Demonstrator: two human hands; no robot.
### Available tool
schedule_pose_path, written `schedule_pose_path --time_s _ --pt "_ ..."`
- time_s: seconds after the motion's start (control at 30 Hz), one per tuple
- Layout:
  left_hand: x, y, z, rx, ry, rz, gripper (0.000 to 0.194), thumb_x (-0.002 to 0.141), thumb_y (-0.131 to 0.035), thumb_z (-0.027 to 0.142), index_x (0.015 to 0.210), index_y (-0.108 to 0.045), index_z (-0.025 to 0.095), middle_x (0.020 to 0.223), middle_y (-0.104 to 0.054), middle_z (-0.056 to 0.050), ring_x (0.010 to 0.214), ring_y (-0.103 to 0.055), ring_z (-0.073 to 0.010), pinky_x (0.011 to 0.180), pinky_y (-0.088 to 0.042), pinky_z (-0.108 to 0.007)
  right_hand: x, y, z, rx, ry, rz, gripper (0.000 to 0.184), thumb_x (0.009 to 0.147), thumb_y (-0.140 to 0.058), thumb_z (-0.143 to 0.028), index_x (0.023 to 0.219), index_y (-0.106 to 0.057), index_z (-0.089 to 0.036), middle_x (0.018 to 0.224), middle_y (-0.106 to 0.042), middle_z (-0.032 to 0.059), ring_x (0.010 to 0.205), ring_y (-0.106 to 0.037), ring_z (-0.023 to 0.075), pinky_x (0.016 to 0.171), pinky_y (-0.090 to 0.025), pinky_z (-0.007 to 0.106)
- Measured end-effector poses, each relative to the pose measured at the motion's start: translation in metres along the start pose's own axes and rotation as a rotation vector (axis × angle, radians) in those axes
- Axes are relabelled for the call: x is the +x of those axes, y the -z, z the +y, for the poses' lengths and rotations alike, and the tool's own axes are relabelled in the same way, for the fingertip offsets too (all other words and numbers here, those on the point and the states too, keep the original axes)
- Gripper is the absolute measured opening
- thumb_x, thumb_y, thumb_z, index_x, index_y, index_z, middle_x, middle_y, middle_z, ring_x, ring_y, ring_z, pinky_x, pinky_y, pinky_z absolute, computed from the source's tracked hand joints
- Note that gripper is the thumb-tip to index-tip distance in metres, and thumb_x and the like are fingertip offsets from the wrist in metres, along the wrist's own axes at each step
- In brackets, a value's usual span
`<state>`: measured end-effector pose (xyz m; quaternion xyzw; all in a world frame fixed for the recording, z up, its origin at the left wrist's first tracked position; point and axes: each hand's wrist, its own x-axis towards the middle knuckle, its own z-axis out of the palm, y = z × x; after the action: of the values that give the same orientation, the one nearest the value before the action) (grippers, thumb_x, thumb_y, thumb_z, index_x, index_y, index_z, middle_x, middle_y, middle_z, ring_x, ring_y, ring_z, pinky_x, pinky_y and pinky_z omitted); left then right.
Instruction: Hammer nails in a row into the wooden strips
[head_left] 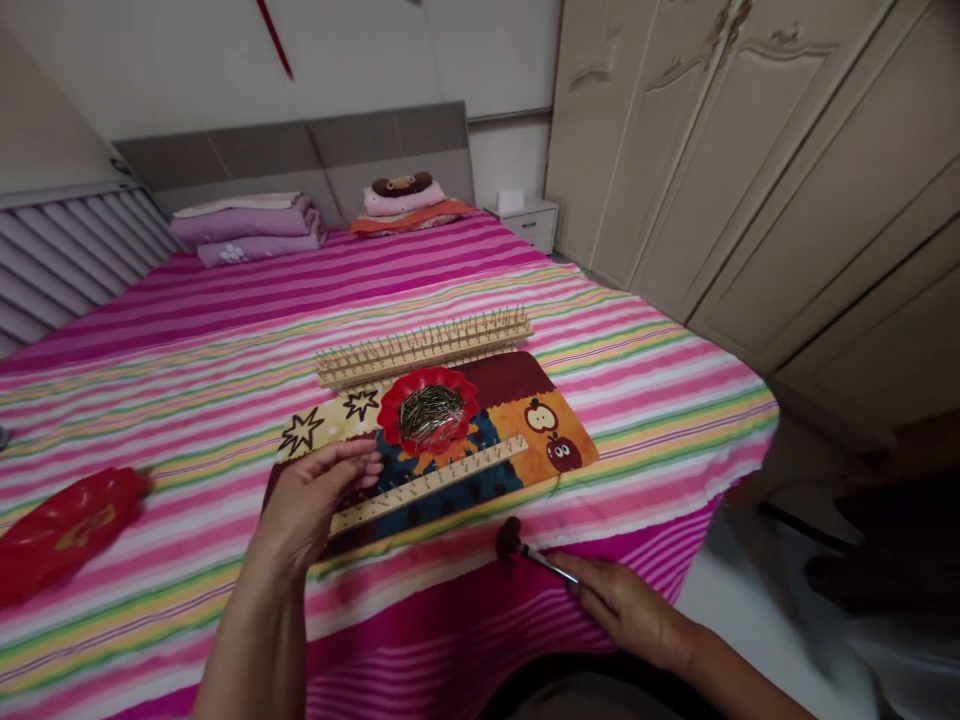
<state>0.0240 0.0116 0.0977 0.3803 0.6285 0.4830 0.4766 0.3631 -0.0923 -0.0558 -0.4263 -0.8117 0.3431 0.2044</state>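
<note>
My right hand is wrapped round the metal handle of a hammer, its dark head above the bed's near edge. My left hand hovers by the left part of a narrow wooden strip, fingertips pressed together; what they hold, if anything, is too small to make out. Small nails stand in a row along the strip, and bare holes show toward its left end. Just behind it, a red scalloped dish holds many loose nails. Strip and dish rest on a patterned mat.
Behind the mat lie wooden strips bristling with upright nails. A red plastic tray is at the left on the striped bed sheet. Folded bedding sits by the headboard, and a wardrobe stands at the right.
</note>
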Motion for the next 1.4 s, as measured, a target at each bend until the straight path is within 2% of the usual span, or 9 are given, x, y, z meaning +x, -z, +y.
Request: schedule_pose_path --time_s 0.1,0.2,0.33,0.47,0.7,1.03,1.2,1.3,1.4 --pt "-0.022 0.025 -0.013 -0.088 0.068 0.123 0.051 0.034 -0.086 0.03 0.08 -0.071 0.013 0.073 -0.072 -0.007 0.068 -0.068 -0.0174 0.064 -0.057 -0.026 -0.001 -0.001 0.0 -0.013 0.006 -0.01 0.043 0.096 -0.035 -0.022 0.139 -0.045 -0.02 0.112 -0.07 0.0125 0.092 -0.068 0.0214 0.08 -0.054 0.033" --pt "-0.029 0.037 -0.04 -0.144 0.105 0.202 0.051 0.032 -0.088 0.03 0.078 -0.072 0.013 0.069 -0.071 -0.004 0.061 -0.066 -0.0143 0.06 -0.056 -0.022 -0.002 -0.003 0.001 -0.012 0.009 -0.013 0.044 0.096 -0.036 -0.021 0.139 -0.044 -0.021 0.12 -0.067 0.0124 0.098 -0.068 0.0215 0.083 -0.054 0.033" --pt "-0.024 0.035 -0.077 -0.223 0.059 0.296 0.045 0.034 -0.088 0.031 0.072 -0.072 0.013 0.065 -0.069 -0.001 0.054 -0.061 -0.0078 0.052 -0.052 -0.015 -0.002 -0.005 0.003 -0.05 0.003 -0.005 0.044 0.096 -0.036 -0.022 0.14 -0.045 -0.022 0.113 -0.07 0.0116 0.092 -0.07 0.0218 0.079 -0.055 0.033" --pt "-0.015 0.026 -0.099 -0.252 0.045 0.331 0.042 0.038 -0.086 0.031 0.073 -0.072 0.013 0.067 -0.069 -0.001 0.054 -0.06 -0.0072 0.052 -0.053 -0.015 -0.003 -0.006 0.004 -0.069 0.008 0.002 0.044 0.095 -0.037 -0.022 0.137 -0.048 -0.022 0.115 -0.07 0.0114 0.095 -0.069 0.0222 0.082 -0.056 0.034" --pt "-0.008 0.021 -0.103 -0.255 0.044 0.35 0.043 0.037 -0.085 0.031 0.073 -0.071 0.013 0.068 -0.069 -0.001 0.055 -0.06 -0.0073 0.053 -0.052 -0.016 -0.002 -0.006 0.004 -0.087 0.0 -0.011 0.043 0.096 -0.035 -0.023 0.137 -0.049 -0.021 0.115 -0.07 0.0122 0.094 -0.07 0.0224 0.082 -0.056 0.034" --pt "-0.003 0.021 -0.108 -0.099 0.058 0.278 0.044 0.041 -0.081 0.042 0.075 -0.071 0.014 0.066 -0.067 -0.001 0.058 -0.058 -0.0096 0.057 -0.05 -0.021 -0.002 -0.002 -0.001 0.004 -0.049 -0.019 0.043 0.097 -0.035 -0.027 0.138 -0.048 -0.021 0.108 -0.072 0.0113 0.09 -0.069 0.0217 0.082 -0.055 0.034" --pt "-0.007 0.018 -0.115 0.092 -0.004 0.31 0.039 0.052 -0.072 0.05 0.077 -0.071 0.019 0.07 -0.068 -0.001 0.063 -0.059 -0.0136 0.06 -0.05 -0.025 0.01 0.004 -0.034 0.249 -0.09 0.016 0.041 0.095 -0.039 -0.03 0.133 -0.052 -0.022 0.113 -0.069 0.0094 0.098 -0.067 0.0208 0.086 -0.053 0.032" --pt "-0.01 0.017 -0.116 0.287 -0.108 0.355 0.032 0.061 -0.065 0.05 0.075 -0.071 0.022 0.074 -0.07 -0.001 0.068 -0.061 -0.0166 0.065 -0.05 -0.028 0.03 0.005 -0.068 0.416 -0.141 0.079 0.038 0.094 -0.043 -0.034 0.128 -0.055 -0.024 0.089 -0.069 0.0038 0.073 -0.064 0.0156 0.067 -0.053 0.027" --pt "-0.012 0.015 -0.117 0.435 -0.242 0.365 0.027 0.068 -0.059 0.047 0.074 -0.07 0.023 0.081 -0.071 -0.003 0.077 -0.063 -0.0189 0.074 -0.049 -0.03 0.06 0.006 -0.102 0.633 -0.186 0.047 0.039 0.094 -0.043 -0.034 0.13 -0.051 -0.021 0.055 -0.049 -0.0072 0.043 -0.043 0.0086 0.044 -0.038 0.019"
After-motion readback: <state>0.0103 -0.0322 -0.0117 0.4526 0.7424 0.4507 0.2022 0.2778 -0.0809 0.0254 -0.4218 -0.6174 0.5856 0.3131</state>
